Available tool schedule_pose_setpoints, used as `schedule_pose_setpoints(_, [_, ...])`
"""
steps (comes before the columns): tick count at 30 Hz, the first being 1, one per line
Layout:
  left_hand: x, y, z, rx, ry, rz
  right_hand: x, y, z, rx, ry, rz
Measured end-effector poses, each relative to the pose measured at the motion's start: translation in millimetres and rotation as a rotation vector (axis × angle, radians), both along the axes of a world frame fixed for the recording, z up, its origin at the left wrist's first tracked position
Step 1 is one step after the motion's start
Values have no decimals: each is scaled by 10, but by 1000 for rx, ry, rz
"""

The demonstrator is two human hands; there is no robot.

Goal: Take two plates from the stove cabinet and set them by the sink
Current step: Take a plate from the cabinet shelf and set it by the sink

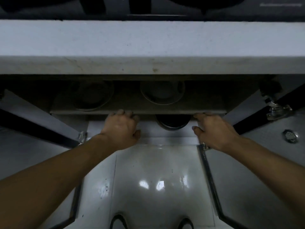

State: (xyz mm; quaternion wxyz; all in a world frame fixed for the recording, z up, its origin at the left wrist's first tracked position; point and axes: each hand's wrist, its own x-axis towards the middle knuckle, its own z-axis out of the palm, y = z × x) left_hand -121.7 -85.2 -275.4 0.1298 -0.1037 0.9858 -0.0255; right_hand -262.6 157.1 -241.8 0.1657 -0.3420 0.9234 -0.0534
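Observation:
I look straight down into the open stove cabinet below the pale countertop (148, 47). On its dim upper shelf (132, 111) lie two round plates, the left plate (92, 96) and the right plate (162, 93). My left hand (121, 129) rests with its fingertips curled over the shelf's front edge, below the left plate. My right hand (214, 129) touches the same edge further right, fingers bent. Neither hand holds a plate. A dark round pot (172, 123) sits beneath the shelf between my hands.
Both cabinet doors stand swung open, the left door (38, 123) and the right door (267, 113) with metal hinges. The dark stove top (148, 7) lies beyond the counter. Glossy floor tiles (156, 179) and a floor drain (290, 136) are below.

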Motion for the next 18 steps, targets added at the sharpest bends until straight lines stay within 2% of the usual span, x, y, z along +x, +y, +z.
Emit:
schedule_pose_setpoints(4, [-238,-183,-180,-51,72,29,-252,-199,-261,-12,90,-8])
schedule_pose_setpoints(10, [-642,-521,-483,5,73,147,-649,-368,-669,-29,130,-104])
schedule_pose_setpoints(14, [-869,-719,-680,-39,279,77,-865,-463,-890,-146,92,-183])
schedule_pose_setpoints(18, [-1079,-906,-928,-94,459,88,-1075,-596,-1109,-254,163,-222])
